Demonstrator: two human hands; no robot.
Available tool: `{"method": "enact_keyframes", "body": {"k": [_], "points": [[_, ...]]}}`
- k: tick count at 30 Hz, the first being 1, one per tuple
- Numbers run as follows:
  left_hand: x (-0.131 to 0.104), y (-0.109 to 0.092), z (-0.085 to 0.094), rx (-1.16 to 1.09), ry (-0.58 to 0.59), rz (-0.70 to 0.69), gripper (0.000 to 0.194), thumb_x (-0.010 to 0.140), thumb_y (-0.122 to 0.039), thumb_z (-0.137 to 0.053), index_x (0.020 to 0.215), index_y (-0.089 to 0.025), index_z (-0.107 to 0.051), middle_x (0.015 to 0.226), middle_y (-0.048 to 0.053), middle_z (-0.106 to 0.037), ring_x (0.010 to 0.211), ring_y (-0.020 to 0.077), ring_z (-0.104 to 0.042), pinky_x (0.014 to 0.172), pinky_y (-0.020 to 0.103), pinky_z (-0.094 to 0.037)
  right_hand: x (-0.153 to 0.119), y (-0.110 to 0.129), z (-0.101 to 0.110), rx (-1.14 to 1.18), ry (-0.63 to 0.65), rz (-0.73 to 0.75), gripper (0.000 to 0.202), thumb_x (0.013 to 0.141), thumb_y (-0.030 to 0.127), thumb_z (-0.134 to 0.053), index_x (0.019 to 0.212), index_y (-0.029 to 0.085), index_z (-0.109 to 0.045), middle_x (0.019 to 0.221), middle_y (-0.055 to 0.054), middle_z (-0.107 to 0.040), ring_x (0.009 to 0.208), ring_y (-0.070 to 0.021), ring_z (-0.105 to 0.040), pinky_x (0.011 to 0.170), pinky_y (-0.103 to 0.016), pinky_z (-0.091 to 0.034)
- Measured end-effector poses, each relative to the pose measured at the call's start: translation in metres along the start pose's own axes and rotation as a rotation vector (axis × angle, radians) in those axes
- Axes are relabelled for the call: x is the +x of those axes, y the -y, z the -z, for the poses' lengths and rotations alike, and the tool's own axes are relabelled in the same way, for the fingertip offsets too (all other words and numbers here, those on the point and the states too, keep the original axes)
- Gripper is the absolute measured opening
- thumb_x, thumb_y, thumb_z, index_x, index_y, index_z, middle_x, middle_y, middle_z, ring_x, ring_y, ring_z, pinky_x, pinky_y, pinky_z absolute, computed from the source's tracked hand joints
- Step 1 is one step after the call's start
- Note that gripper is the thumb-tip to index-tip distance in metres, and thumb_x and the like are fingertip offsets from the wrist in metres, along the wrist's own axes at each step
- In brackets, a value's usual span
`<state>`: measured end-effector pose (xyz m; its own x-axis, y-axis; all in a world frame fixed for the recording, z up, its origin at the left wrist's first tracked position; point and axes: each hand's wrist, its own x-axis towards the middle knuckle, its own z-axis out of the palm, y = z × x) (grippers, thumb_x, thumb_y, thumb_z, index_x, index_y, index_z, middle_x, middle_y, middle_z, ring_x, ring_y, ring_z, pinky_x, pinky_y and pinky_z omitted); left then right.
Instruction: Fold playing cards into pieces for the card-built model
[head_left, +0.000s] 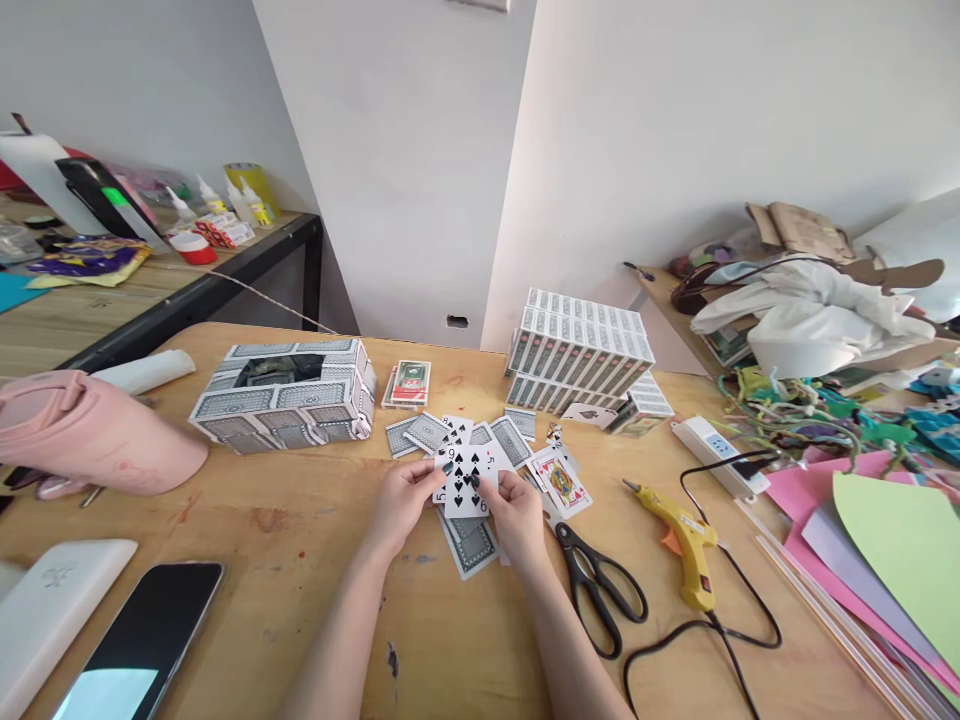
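Observation:
Between both hands, just above the table, are several playing cards point(466, 495), face up with a nine of spades in front. My left hand point(405, 500) pinches their left side, and my right hand point(519, 508) grips the right side. Loose cards lie around and beneath: a face-down card point(471, 548) nearer me, an eight of spades point(455, 430) behind, and a face card point(561, 482) to the right. Black-handled scissors point(600, 585) rest right of my right wrist. Beyond the loose cards sits a card box point(411, 384).
A box covered in cards point(289, 392) stands at the left, near a pink bottle point(112, 435) and a phone point(142, 640). Stacked card packs point(581, 345) rise at the back right. A yellow glue gun point(682, 540) with its cord and a power strip point(716, 455) lie right.

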<state>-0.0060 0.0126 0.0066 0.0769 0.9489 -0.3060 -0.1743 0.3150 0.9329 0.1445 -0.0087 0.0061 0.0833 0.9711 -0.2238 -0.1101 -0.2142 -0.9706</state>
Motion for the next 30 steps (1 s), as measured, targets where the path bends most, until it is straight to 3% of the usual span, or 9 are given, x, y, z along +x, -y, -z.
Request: {"method": "enact_keyframes", "body": {"k": [11,18,20,25,30], "points": [[-0.001,-0.002,-0.001,0.104,-0.042,-0.054,0.027,0.068,-0.034,-0.063,0.084,-0.014,-0.070,0.061,0.000,-0.060,0.058,0.0140,-0.054,0.054,0.024,-0.044,0.001,0.004,0.000,0.086,0.071,-0.030,0.036,0.067,0.051,-0.065,0.077,0.016,-0.063,0.066,-0.004,-0.069,0.059,-0.0199,-0.062,0.057,-0.029,-0.048],[-0.001,-0.003,-0.002,0.128,-0.043,-0.064,0.027,0.068,-0.034,-0.064,0.084,-0.014,-0.070,0.064,0.001,-0.063,0.058,0.0131,-0.054,0.052,0.022,-0.042,0.002,0.000,0.002,0.029,0.043,-0.029,0.035,0.068,0.051,-0.064,0.071,0.016,-0.061,0.060,-0.002,-0.065,0.056,-0.0167,-0.057,0.052,-0.025,-0.045],[-0.002,-0.005,-0.002,0.087,-0.033,-0.039,0.027,0.068,-0.034,-0.065,0.086,-0.014,-0.070,0.066,0.002,-0.065,0.059,0.0138,-0.056,0.054,0.023,-0.044,0.003,-0.001,0.002,0.036,0.042,-0.031,0.035,0.068,0.051,-0.065,0.070,0.016,-0.061,0.058,-0.001,-0.064,0.054,-0.0158,-0.056,0.051,-0.025,-0.044],[-0.006,-0.013,0.005,-0.188,0.116,0.094,0.029,0.069,-0.034,-0.068,0.091,-0.016,-0.070,0.081,0.006,-0.070,0.074,0.0182,-0.063,0.069,0.031,-0.051,0.004,-0.001,0.003,0.102,0.035,-0.041,0.035,0.064,0.050,-0.068,0.067,0.016,-0.061,0.056,0.000,-0.062,0.050,-0.0140,-0.053,0.051,-0.025,-0.043],[-0.010,-0.017,0.013,-0.281,0.124,0.189,0.025,0.062,-0.022,-0.075,0.086,-0.017,-0.071,0.084,0.007,-0.071,0.078,0.0166,-0.064,0.075,0.029,-0.052,0.005,-0.003,0.006,0.098,0.036,-0.063,0.036,0.063,0.050,-0.069,0.062,0.015,-0.059,0.052,0.001,-0.055,0.047,-0.0105,-0.045,0.047,-0.023,-0.037]]}}
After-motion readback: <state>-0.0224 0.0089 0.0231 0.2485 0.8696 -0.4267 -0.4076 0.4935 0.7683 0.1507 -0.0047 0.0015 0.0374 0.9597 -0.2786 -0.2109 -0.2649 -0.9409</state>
